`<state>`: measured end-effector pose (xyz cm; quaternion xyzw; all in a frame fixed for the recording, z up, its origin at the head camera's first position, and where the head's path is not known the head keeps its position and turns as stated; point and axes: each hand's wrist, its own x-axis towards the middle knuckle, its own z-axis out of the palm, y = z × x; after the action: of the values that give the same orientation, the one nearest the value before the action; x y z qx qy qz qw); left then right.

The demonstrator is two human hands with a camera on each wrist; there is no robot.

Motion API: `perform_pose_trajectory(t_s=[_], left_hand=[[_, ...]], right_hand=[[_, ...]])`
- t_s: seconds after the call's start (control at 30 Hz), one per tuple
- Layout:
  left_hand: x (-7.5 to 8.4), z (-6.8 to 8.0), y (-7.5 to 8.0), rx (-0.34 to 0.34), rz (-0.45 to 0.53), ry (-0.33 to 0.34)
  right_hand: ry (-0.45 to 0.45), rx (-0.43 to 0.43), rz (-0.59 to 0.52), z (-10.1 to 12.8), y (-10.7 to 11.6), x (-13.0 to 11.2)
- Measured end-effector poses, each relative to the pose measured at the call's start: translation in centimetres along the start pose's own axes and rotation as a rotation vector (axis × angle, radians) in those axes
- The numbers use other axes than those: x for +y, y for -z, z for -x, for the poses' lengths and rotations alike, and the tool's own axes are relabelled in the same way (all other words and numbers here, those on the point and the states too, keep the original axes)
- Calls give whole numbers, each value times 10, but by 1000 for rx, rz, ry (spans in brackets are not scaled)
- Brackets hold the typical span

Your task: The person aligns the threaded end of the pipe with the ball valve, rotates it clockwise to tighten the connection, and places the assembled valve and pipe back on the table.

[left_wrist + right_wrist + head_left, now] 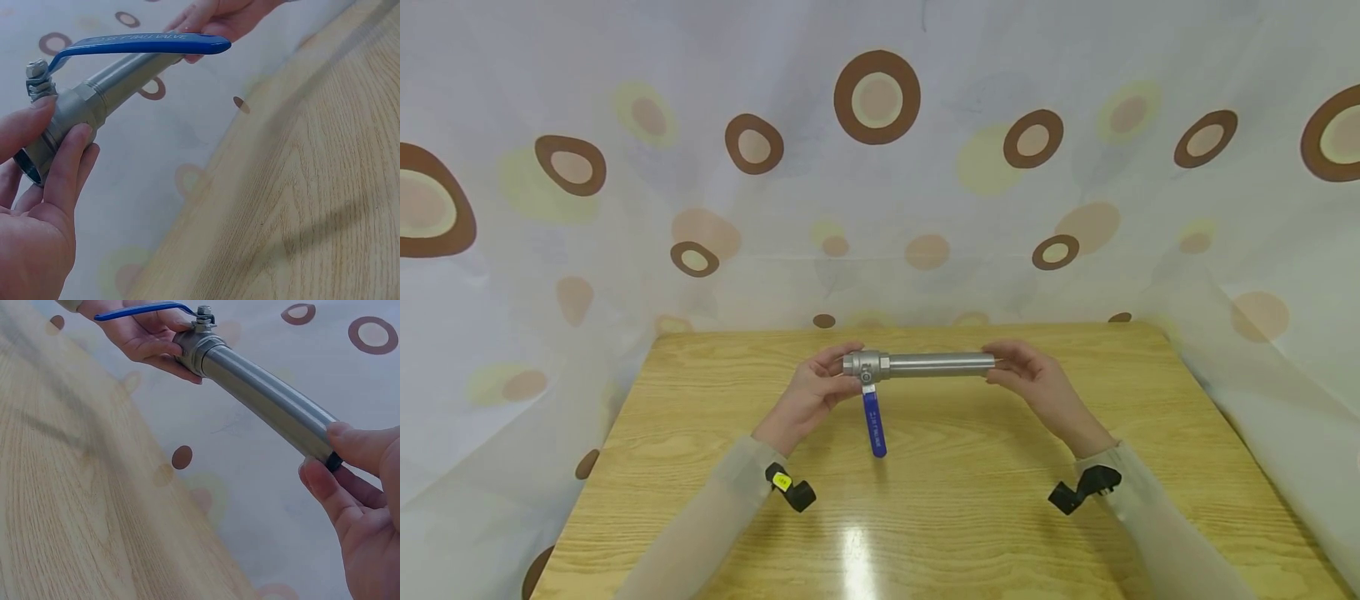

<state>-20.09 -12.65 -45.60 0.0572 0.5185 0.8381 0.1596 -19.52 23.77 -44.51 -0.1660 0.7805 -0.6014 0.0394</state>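
Observation:
A steel ball valve (867,365) with a blue lever handle (875,425) is joined to a straight metal pipe (940,365), and both are held level above the table. My left hand (812,392) grips the valve body, thumb near the stem nut; the valve's open end shows beside the fingers in the left wrist view. At the other end, my right hand (1037,387) pinches the pipe (272,403) between thumb and fingers. In the head view the lever points toward me.
The wooden table (940,517) lies under both hands, with a bright reflection near its front. A white curtain (925,192) with brown and yellow circles hangs behind and at both sides. Black camera mounts (790,487) sit on the wrists.

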Motion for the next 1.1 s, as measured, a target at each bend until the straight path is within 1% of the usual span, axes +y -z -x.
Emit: perform_pose_trajectory(t_s=[0.27,0.37,0.53,0.6,0.97,1.03,1.1], left_hand=[[0,0,0,2,4,5],[0,0,0,-1,2,5],[0,0,0,-5,-5,7],[-1,0,1,-6,-6,6],[-2,0,1,-10,-2,0],[-2,0,1,-9,-7,0],[-2,0,1,-9,-12,-1]], right_hand=[[-7,12,51,0,0,0],[3,3,30,0,0,2],[36,-22,-39,0,0,3],[38,-20,-43,0,0,2],[-41,23,84,1,-1,1],[-45,24,85,1,0,1],[-37,14,53,0,0,2]])
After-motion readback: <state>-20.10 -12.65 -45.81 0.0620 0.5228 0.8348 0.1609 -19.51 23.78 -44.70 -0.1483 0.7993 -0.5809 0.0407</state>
